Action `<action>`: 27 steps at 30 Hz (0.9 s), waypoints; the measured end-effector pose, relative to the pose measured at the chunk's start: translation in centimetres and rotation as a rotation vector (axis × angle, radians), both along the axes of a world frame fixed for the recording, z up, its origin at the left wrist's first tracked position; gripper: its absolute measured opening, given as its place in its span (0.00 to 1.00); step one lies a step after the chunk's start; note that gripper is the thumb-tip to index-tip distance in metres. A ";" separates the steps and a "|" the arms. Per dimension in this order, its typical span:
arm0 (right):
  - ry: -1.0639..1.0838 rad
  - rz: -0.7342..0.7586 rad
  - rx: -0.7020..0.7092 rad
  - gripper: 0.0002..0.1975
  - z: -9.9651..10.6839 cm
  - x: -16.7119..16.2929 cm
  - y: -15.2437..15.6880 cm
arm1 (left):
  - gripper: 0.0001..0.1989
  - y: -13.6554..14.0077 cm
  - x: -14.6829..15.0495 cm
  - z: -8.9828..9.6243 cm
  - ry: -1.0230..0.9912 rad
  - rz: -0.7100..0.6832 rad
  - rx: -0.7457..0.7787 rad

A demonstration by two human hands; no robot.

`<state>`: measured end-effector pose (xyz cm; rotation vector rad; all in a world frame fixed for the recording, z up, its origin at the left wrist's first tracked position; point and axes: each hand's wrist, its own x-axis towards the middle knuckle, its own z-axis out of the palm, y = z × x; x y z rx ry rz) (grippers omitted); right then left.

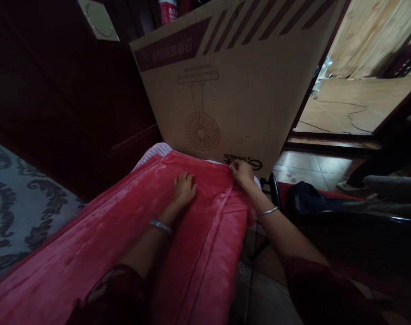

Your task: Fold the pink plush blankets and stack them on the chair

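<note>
A red plush blanket (198,216) is spread over a long surface in front of me, with a fold line running along its right side. My left hand (184,188) lies on it near the far end, fingers apart and holding nothing. At the far right corner, my right hand (242,172) is closed, its fingertips pinching the blanket's edge. A pale striped cloth (154,152) peeks out from under the blanket at the far left corner. What supports the blanket is hidden.
A large cardboard box (253,95) with a printed fan stands right behind the far end. A dark wooden panel (73,90) rises at the left, beside patterned grey fabric (22,203). Dark clothing (307,198) lies at the right, near a doorway with a cable (352,106) on the floor.
</note>
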<state>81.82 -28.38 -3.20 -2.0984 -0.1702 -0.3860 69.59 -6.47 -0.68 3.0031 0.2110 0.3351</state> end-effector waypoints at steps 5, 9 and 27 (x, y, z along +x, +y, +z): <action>0.019 0.005 0.097 0.13 -0.2 0.1 0.6 | 0.23 4.3 2.3 1.5 -0.016 0.178 -0.008; 0.020 -0.061 0.003 0.12 -2.5 -0.8 0.7 | 0.22 7.9 4.3 2.3 0.045 0.354 -0.069; -0.058 -0.093 -0.338 0.18 -4.0 -0.8 0.7 | 0.18 14.1 12.5 3.1 0.031 0.511 -0.282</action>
